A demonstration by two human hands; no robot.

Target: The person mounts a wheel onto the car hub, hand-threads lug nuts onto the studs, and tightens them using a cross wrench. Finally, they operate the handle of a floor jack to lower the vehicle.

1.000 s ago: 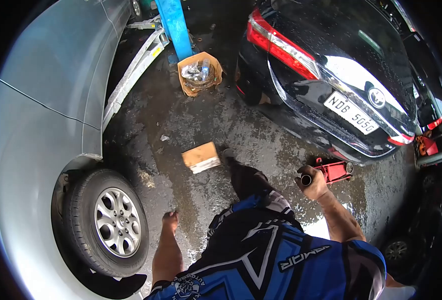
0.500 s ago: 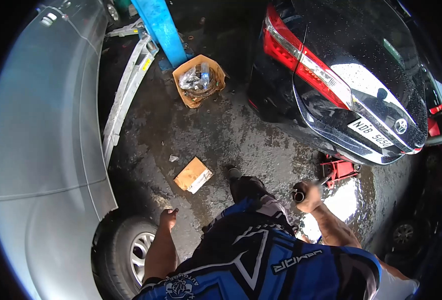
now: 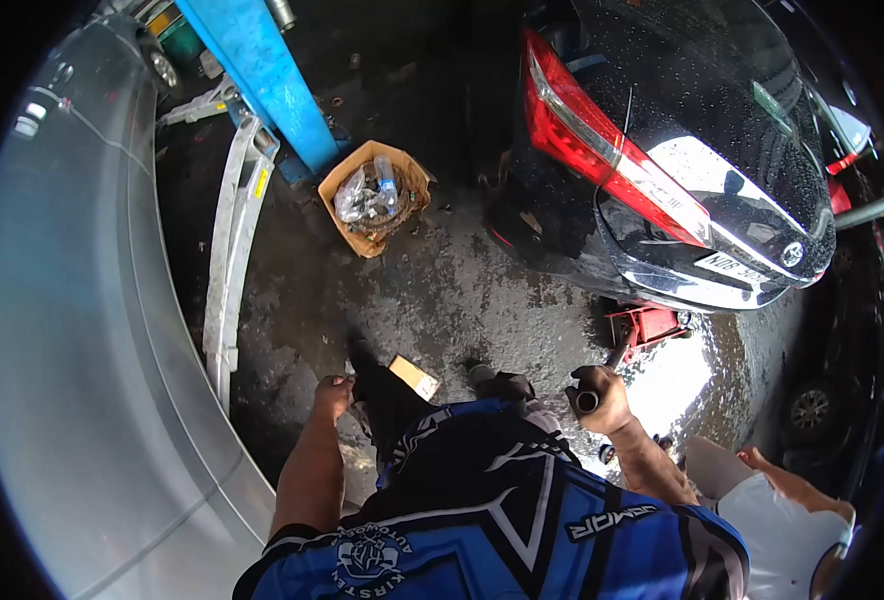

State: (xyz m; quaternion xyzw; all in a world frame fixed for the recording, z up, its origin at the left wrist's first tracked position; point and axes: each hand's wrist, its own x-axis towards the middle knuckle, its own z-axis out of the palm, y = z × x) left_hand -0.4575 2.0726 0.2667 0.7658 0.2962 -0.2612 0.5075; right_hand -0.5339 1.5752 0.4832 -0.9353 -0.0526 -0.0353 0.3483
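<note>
My right hand [image 3: 603, 398] is wrapped round the tubular handle [image 3: 588, 401] of a red floor jack. The handle's hollow end points up towards me. The jack's body [image 3: 652, 326] sits on the wet floor near the rear bumper of a black car [image 3: 562, 235]. My left hand [image 3: 334, 396] hangs beside my body with its fingers curled in, and nothing shows in it. Close to that hand lies a flat piece of cardboard [image 3: 415, 377], partly hidden by my leg.
A silver-grey vehicle [image 3: 92, 330] runs along my left. Beyond it stand a blue lift post [image 3: 262, 80] and its metal arm [image 3: 230, 240]. An open carton [image 3: 370, 240] holds a plastic bottle and wrap. Another person in a white top [image 3: 787, 535] is at lower right.
I have stepped forward, and the cardboard now lies nearer my legs. The jack and its handle have shifted slightly left in view. More of the person in white shows at lower right.
</note>
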